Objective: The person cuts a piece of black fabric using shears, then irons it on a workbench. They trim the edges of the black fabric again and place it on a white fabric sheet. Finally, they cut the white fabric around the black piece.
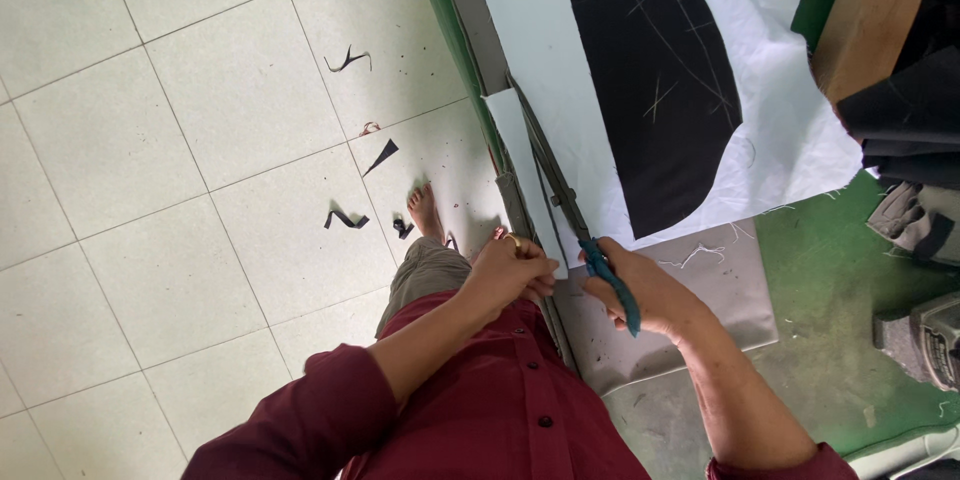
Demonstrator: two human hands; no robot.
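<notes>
The right hand (645, 290) is closed around the teal handles of the scissors (560, 190), whose blades lie along the near-left edge of the white fabric (540, 0) on the desk (830, 280). The left hand (510, 270) pinches that fabric's edge just left of the blades. A black cloth piece (660, 80) with chalk lines lies farther right.

Scraps and stacked cloth around a green cutting table.

Thin black fabric scraps (347, 61) lie scattered across the pale tiled floor (180, 190), one a small dark triangle (381, 156), another a curled strip (345, 219). A bare foot (426, 212) stands on the tiles beside the green table (850, 260). At the table's far right sits a pile of dark folded cloth (905, 110) with a brown wooden block (858, 35) against it, and below them a grey machine (925, 340) near the edge of view.
</notes>
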